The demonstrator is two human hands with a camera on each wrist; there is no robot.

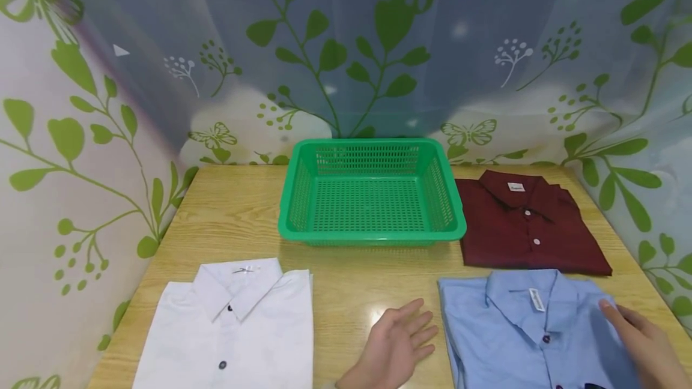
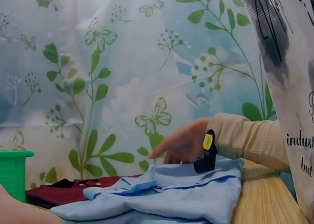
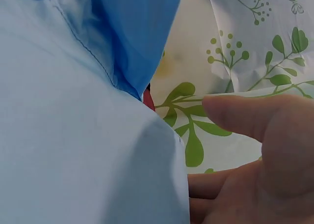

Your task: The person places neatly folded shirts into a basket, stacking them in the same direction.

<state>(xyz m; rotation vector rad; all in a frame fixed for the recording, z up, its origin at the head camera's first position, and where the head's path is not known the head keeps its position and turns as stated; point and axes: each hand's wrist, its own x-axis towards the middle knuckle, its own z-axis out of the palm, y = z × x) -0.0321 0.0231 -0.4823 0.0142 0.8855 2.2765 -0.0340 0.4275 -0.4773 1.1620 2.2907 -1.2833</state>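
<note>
A folded light blue shirt (image 1: 519, 329) lies at the front right of the table, its collar facing away from me. At its right edge is my right hand (image 1: 643, 335). The right wrist view shows that hand's thumb (image 3: 235, 113) raised apart from the blue cloth (image 3: 88, 150), while the other fingers pass partly out of sight behind the shirt's edge. Left of the blue shirt, my left hand (image 1: 397, 344) hovers with fingers spread and palm turned sideways, holding nothing. A folded white shirt (image 1: 238, 329) with dark buttons lies farther left.
An empty green plastic basket (image 1: 373, 236) stands at the back middle of the wooden table (image 1: 232, 209). Right of it lies a folded maroon shirt (image 1: 530, 227), just behind the blue one. Leaf-patterned curtains (image 1: 346, 77) enclose the table's back and sides.
</note>
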